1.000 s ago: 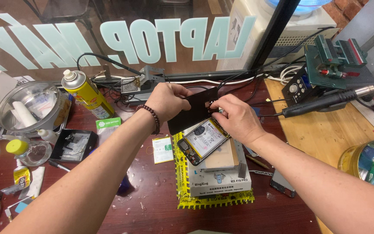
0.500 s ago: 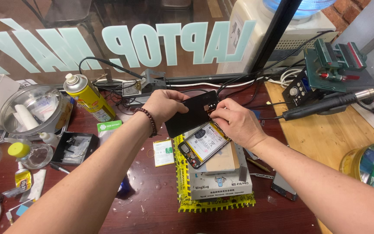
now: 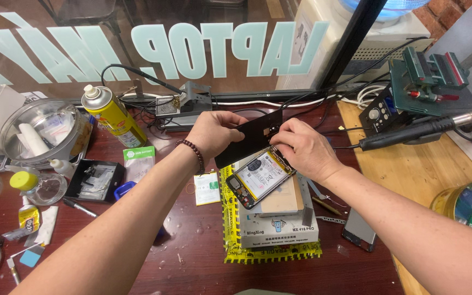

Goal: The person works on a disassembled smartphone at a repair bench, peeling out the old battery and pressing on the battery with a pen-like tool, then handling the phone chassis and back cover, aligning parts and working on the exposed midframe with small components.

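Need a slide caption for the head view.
Both hands, left and right, lift a black back cover off an opened phone.

Left hand (image 3: 218,133) and right hand (image 3: 301,148) hold black back cover (image 3: 247,143) above opened phone (image 3: 258,177).

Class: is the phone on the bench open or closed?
Open. The black back cover is lifted in both hands, and the phone below shows its battery and inner parts.

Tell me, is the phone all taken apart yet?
Partly. The black back cover is already off the opened phone, whose battery and insides show. Right now the left hand and right hand hold that cover just above it. The phone's other parts are still in place.
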{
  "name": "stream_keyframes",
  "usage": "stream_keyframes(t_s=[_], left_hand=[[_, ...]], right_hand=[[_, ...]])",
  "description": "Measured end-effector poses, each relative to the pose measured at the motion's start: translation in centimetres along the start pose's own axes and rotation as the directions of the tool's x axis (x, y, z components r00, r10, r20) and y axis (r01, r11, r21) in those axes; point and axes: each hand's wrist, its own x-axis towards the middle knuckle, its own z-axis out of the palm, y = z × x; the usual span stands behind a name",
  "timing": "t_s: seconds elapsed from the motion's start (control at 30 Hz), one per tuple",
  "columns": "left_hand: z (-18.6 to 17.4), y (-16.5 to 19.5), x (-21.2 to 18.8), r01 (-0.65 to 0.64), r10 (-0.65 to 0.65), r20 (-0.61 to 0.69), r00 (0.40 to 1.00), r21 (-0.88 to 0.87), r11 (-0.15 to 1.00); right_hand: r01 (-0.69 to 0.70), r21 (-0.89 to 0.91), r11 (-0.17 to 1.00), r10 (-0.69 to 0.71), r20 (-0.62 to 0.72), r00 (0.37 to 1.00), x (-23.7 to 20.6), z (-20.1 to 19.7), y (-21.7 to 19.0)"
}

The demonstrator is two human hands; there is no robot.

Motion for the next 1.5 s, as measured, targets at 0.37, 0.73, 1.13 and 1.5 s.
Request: stream_keyframes(t_s=[0.37, 0.73, 1.13, 1.5], left_hand=[[-2.8, -1.6, -0.3, 0.001, -0.027, -0.208, 0.978, -0.122, 0.993], [-2.6, -1.0, -0.8, 0.034, -0.078, -0.189, 0.979, -0.226, 0.974], [-4.6, -5.7, -1.6, 0.102, -0.093, -0.380, 0.920, 0.003, 0.995], [-8.7, -20.6, -6.5, 0.555, -0.337, -0.744, 0.577, 0.055, 0.830]], right_hand=[[-0.569, 0.698, 0.434, 0.794, 0.003, 0.608, -2.4, -1.8, 8.1], [-0.591, 0.798, 0.115, 0.930, 0.122, 0.346, -9.3, -2.6, 11.8], [-0.942, -0.266, 0.205, 0.975, 0.142, 0.172, -16.7, 1.2, 11.6], [-0.944, -0.299, 0.140, 0.976, 0.203, 0.080, -20.1, 4.6, 11.6]])
